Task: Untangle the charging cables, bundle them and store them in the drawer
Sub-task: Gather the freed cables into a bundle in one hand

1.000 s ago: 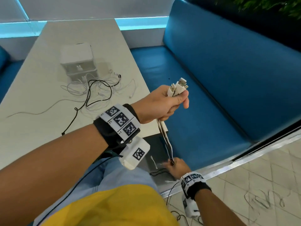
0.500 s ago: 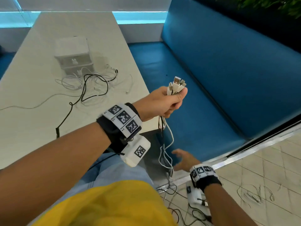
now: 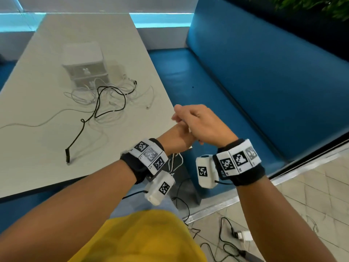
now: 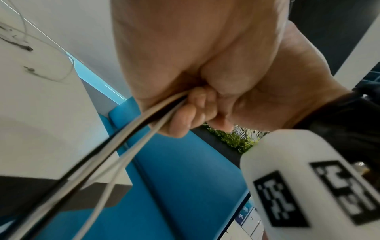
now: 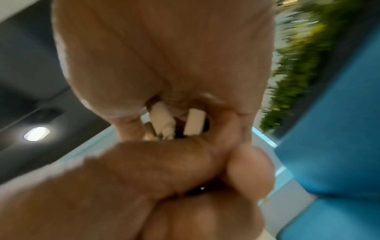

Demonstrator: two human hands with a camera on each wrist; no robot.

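Observation:
My left hand [image 3: 175,138] holds a bundle of white and black charging cables [image 4: 127,134] in a fist just off the table's near right corner. The cords hang down below my wrist [image 3: 174,163]. My right hand [image 3: 202,123] lies over the top of the left fist, fingers curled round the bundle's white plug ends [image 5: 194,121]. Those plugs show against its palm in the right wrist view. More tangled white cables [image 3: 117,93] and one black cable [image 3: 98,110] lie on the table. Behind them stands the small white drawer unit [image 3: 85,63], its drawers closed.
The pale table [image 3: 47,148] fills the left side; a blue bench seat [image 3: 226,91] runs along its right. On the tiled floor at lower right lie a white charger [image 3: 244,235] and loose black cords. My yellow shirt is at the bottom.
My right hand has risen from near the floor, where it held the bundle's lower end, and now covers the plug ends above my left fist. The hanging cords went slack.

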